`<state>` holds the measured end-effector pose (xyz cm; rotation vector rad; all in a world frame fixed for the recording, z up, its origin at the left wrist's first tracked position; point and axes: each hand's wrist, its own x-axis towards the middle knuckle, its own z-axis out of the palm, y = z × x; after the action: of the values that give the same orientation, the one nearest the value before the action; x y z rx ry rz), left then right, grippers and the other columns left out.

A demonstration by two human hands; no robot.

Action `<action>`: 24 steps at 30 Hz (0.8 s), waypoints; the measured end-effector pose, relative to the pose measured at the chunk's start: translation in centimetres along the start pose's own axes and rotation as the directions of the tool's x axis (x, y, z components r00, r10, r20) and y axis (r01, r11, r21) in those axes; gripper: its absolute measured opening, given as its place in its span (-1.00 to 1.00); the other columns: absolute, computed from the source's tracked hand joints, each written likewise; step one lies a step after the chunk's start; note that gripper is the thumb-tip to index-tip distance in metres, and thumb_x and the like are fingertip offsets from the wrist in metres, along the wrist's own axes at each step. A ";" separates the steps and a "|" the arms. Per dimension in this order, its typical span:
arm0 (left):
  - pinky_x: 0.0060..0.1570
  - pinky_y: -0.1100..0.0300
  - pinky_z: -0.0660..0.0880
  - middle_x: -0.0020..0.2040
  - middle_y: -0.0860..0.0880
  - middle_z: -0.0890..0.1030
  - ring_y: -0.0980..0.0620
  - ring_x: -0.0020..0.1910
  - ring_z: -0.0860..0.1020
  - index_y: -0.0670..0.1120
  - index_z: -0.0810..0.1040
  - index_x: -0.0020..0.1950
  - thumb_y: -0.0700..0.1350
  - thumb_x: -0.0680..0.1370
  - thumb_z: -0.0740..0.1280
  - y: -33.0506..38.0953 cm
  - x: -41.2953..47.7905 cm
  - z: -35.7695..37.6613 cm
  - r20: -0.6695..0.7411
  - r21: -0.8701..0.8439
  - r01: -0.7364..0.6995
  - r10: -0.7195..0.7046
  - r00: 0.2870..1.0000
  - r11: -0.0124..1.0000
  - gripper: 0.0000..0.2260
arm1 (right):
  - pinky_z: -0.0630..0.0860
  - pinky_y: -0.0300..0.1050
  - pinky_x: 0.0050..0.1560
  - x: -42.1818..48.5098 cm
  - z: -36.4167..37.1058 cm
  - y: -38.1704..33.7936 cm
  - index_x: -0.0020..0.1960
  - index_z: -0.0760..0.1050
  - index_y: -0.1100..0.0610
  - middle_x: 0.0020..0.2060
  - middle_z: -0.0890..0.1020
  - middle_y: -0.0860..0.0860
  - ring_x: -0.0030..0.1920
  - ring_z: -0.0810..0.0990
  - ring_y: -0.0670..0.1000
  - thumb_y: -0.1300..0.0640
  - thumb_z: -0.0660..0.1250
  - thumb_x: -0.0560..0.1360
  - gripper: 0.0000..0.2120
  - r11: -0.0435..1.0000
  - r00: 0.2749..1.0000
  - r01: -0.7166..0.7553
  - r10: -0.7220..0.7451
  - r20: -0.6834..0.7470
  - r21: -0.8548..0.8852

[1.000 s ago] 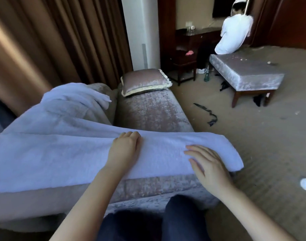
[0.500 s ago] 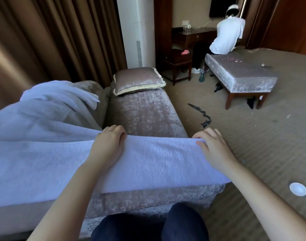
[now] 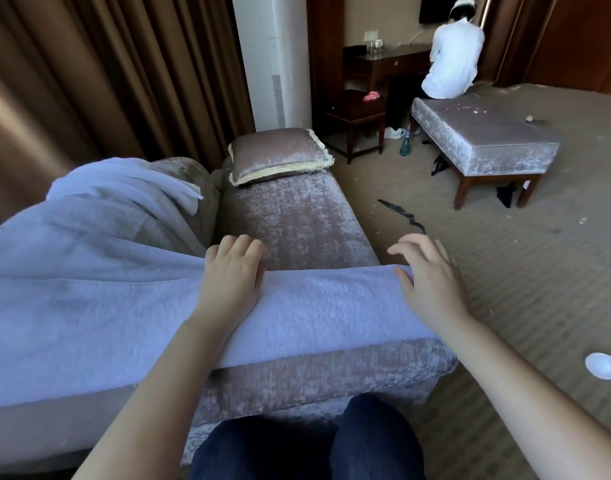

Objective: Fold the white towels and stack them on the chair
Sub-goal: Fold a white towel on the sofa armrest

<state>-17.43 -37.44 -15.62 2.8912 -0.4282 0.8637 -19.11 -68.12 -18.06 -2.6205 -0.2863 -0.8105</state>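
Both hands have slid forward to the far edge of the white towel [image 3: 314, 306] since a second ago, and the curl they had over that edge half a second ago has loosened. Now the left hand [image 3: 233, 271] lies palm down on the towel, its fingers relaxed and reaching past the fold onto the velvet seat of the chair [image 3: 297, 220], gripping nothing. At the towel's right end the right hand [image 3: 432, 275] is spread wide, fingers apart and slightly lifted, with only the thumb side touching the cloth. The towel lies flat across the near end of the seat, trailing off to the left. A second, crumpled towel [image 3: 124, 192] is heaped over the chair's arm. At the seat's far end rests a fringed cushion [image 3: 280, 155].
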 end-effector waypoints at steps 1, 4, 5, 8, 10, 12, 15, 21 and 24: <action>-0.14 0.05 0.34 -0.14 -0.02 0.52 -0.09 -0.14 0.46 -0.09 0.55 -0.10 -0.19 0.51 0.30 0.4 -0.5 -0.4 -0.042 -0.012 -0.039 0.039 0.998 0.999 -0.95 | 0.37 -0.02 0.11 -0.9 -0.3 -0.7 0.05 0.56 0.14 0.07 0.54 0.02 0.07 0.46 0.06 0.25 0.33 0.48 -0.84 0.998 0.997 0.060 -0.060 -0.045 0.010; -0.17 0.07 0.37 -0.15 0.00 0.52 -0.05 -0.18 0.46 -0.08 0.56 -0.12 -0.09 0.54 0.20 1.9 -2.7 -2.1 -0.064 -0.156 -0.118 0.109 0.992 0.981 -0.83 | 0.35 -0.12 0.07 -4.5 -1.1 -1.3 -0.02 0.60 0.17 -0.02 0.60 -0.01 0.02 0.50 0.03 0.18 0.20 0.51 -0.80 0.987 0.978 0.150 -0.139 -0.153 0.065; -0.16 0.08 0.37 -0.14 0.00 0.53 -0.05 -0.18 0.48 -0.09 0.57 -0.11 -0.08 0.55 0.20 2.4 -3.4 -2.5 -0.074 -0.179 -0.151 0.140 0.987 0.972 -0.82 | 0.39 -0.11 0.07 -5.5 -1.4 -0.8 -0.02 0.60 0.19 -0.02 0.60 0.00 0.01 0.51 0.04 0.17 0.19 0.52 -0.78 0.987 0.976 0.133 -0.115 -0.183 0.089; -0.13 0.09 0.35 -0.11 0.02 0.55 -0.06 -0.15 0.50 -0.09 0.59 -0.08 -0.05 0.55 0.24 3.8 -5.2 -3.3 -0.074 -0.240 -0.260 0.250 0.965 0.935 -0.82 | 0.43 -0.07 0.04 -7.6 -2.5 1.0 -0.02 0.61 0.23 -0.03 0.61 0.05 -0.01 0.52 0.06 0.10 0.25 0.51 -0.77 0.992 0.971 0.094 -0.073 -0.229 0.083; -0.12 0.09 0.37 -0.08 0.02 0.54 -0.03 -0.14 0.47 -0.08 0.58 -0.06 0.02 0.53 0.31 4.4 -6.4 -3.4 -0.045 -0.234 -0.333 0.332 0.942 0.914 -0.81 | 0.41 -0.06 0.03 -8.3 -2.7 1.9 -0.05 0.63 0.22 -0.04 0.62 0.05 -0.01 0.55 0.06 0.09 0.36 0.47 -0.80 0.980 0.962 0.198 -0.191 -0.194 0.019; -0.14 0.08 0.38 -0.07 0.00 0.53 -0.04 -0.14 0.45 -0.09 0.57 -0.04 0.03 0.50 0.35 4.8 -7.6 -2.9 -0.006 -0.163 -0.392 0.396 0.918 0.905 -0.80 | 0.41 -0.05 0.10 -9.0 -2.3 2.2 -0.02 0.64 0.19 -0.02 0.64 0.02 0.03 0.58 0.04 0.13 0.45 0.44 -0.83 0.953 0.946 0.304 -0.303 -0.120 -0.008; -0.20 0.06 0.40 -0.11 -0.05 0.54 -0.08 -0.19 0.48 -0.13 0.57 -0.09 -0.10 0.48 0.26 5.2 -8.1 -2.6 -0.029 -0.088 -0.395 0.394 0.919 0.914 -0.85 | 0.45 -0.05 0.12 -9.4 -1.3 1.9 0.01 0.65 0.19 -0.04 0.66 0.02 0.01 0.60 0.05 0.26 0.35 0.49 -0.85 0.941 0.928 0.330 -0.338 -0.158 -0.075; -0.24 0.08 0.35 -0.23 -0.04 0.51 -0.06 -0.29 0.44 -0.15 0.53 -0.16 -0.15 0.45 0.27 6.8 -9.7 -5.0 -0.042 -0.193 -0.444 0.444 0.895 0.875 -0.91 | 0.40 -0.13 0.00 -11.3 -3.0 1.1 -0.19 0.61 0.21 -0.22 0.63 0.01 -0.15 0.55 0.02 0.30 0.18 0.45 -0.78 0.955 0.923 0.290 -0.297 -0.245 -0.065; -0.21 0.11 0.32 -0.20 -0.01 0.51 -0.06 -0.27 0.47 -0.10 0.52 -0.16 -0.07 0.44 0.30 6.6 -11.9 -4.4 0.098 -0.195 -0.471 0.495 0.863 0.860 -0.89 | 0.40 -0.16 0.00 -14.0 -3.1 1.1 -0.19 0.62 0.18 -0.20 0.62 -0.01 -0.14 0.54 -0.01 0.26 0.23 0.43 -0.82 0.950 0.941 0.313 -0.309 -0.137 0.005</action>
<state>-31.15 -40.20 -18.42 2.7313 -1.2236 0.6237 -31.65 -71.55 -24.15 -2.5137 -0.6809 -1.0732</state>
